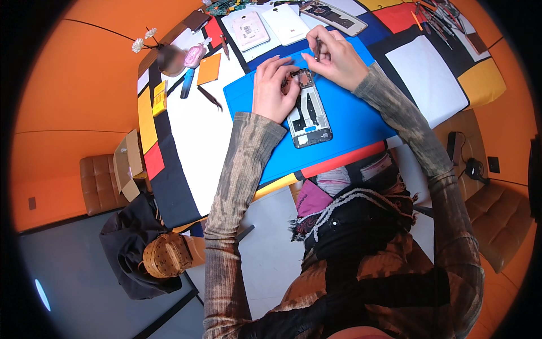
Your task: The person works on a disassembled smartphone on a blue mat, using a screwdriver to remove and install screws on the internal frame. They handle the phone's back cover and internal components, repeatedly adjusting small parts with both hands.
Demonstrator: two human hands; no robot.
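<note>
Dark scarf folds and a brown patterned jacket (361, 265) filled the lower frame, and from them two mottled grey-brown sleeves ran up to the table. On the bright blue rubber work mat (350, 121) lay the opened smartphone chassis with its back cover off (308, 111), its length running away from the person and its top end between the two hands. The left hand (272, 89) rested on the mat beside the upper left corner of the chassis, fingers curled loosely onto its edge, pinning it rather than lifting it. The right hand (337, 57) hovered just above the top end, fingers pinched around a thin dark metal tool (318, 49) held upright.

A slip seemed the likeliest trouble: the tool tip stood close to exposed parts, and a jerk could have scratched a board or torn a thin cable. Any small part freed there could have rolled off the mat onto the colour-blocked tablecloth (197, 141) and been lost among its patches. The left hand's light hold might have let the chassis skate.

Whether the tool was tweezers or a screwdriver could not be told, nor whether its tip touched anything. The left fingertips hid the corner being worked. Other phone backs (265, 25) and tools near the far edge (437, 17) were bent and small.
</note>
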